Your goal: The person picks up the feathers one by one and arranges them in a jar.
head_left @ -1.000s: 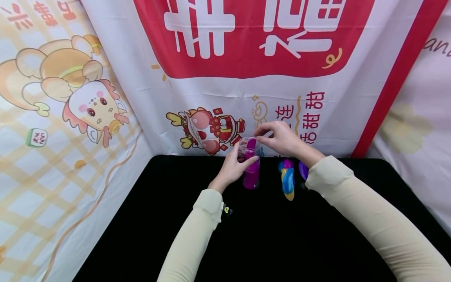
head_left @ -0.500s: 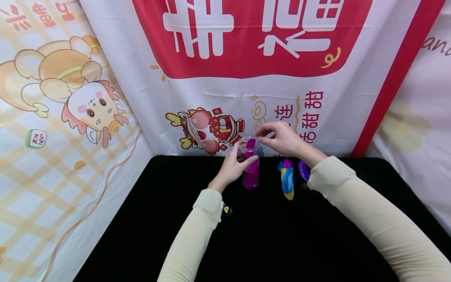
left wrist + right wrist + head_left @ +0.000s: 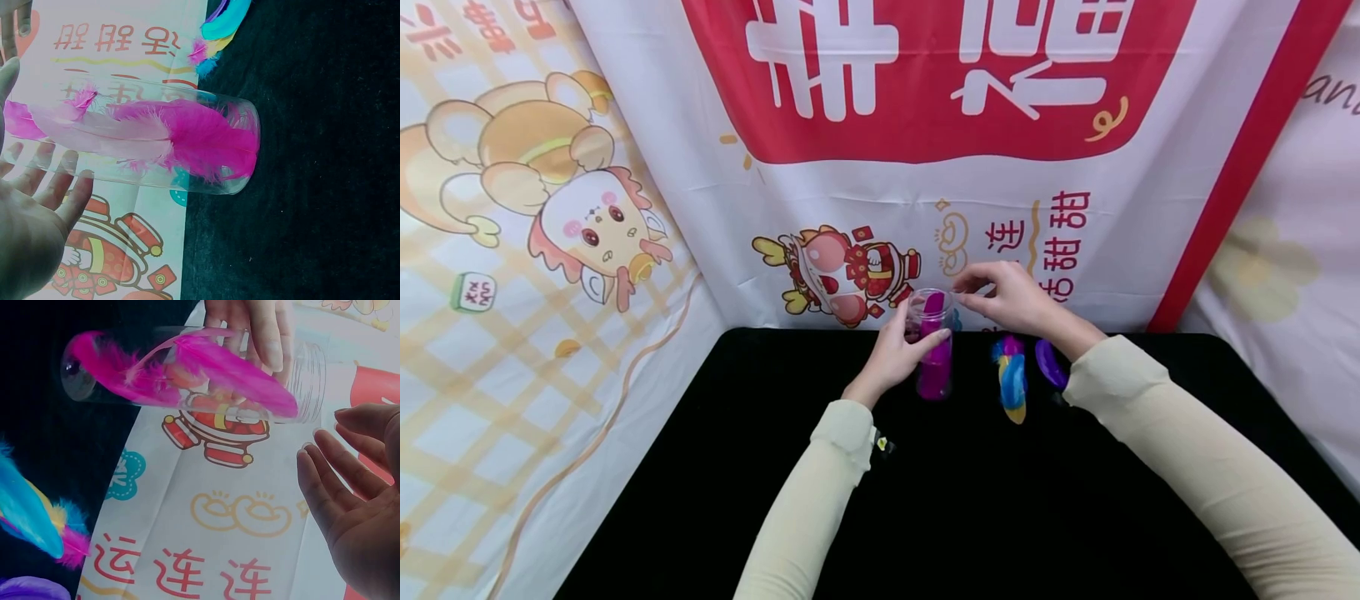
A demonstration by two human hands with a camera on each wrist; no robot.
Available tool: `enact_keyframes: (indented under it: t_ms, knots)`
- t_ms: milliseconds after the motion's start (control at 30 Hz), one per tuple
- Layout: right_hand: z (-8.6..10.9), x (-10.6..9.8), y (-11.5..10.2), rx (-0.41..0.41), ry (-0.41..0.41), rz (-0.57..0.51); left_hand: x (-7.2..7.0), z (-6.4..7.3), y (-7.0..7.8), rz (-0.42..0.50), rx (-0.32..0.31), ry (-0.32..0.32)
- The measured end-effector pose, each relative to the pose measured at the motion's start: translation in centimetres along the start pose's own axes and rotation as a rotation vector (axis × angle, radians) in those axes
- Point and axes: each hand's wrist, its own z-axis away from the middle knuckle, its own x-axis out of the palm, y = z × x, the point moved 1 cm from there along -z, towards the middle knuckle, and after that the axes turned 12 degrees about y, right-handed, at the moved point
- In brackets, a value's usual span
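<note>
My left hand (image 3: 895,350) grips a clear jar (image 3: 312,375) near its mouth, thumb on one side and fingers on the other. Inside the jar are magenta and pink feathers (image 3: 244,372), one reaching up close to the rim. The jar stands upright on the black table in the head view. Just right of the rim is my right hand (image 3: 1003,298), its fingers loosely bent with nothing between them. In the right wrist view its fingertips (image 3: 304,453) are apart from the jar's threaded neck.
Right of the jar lies a small pile of blue, yellow and pink feathers (image 3: 1013,383). A rounded purple thing (image 3: 1051,364) lies beside it, close to my right sleeve (image 3: 1116,375). A printed cloth (image 3: 850,187) hangs behind the black table (image 3: 1000,508).
My right hand has drawn slightly to the right, away from the jar's mouth, and more of the purple thing shows. The left hand and jar have stayed in place.
</note>
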Motion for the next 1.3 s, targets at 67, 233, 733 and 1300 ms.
enact_keyframes:
  t_ms: [67,233,733,1300]
  knots:
    - [0.1,-0.1,0.3,0.004,0.002,-0.003,0.0,0.0,0.0,-0.002,0.002,0.001]
    - [0.5,-0.5,1.2,0.016,0.001,-0.013,0.1,0.0,0.1,-0.005,0.004,0.008]
    - [1.7,-1.2,3.0,0.095,0.003,-0.019,0.1,0.1,0.2,-0.009,0.012,0.021]
    - [3.9,-1.4,6.9,0.194,0.025,-0.007,0.1,0.2,0.3,-0.014,0.014,0.017]
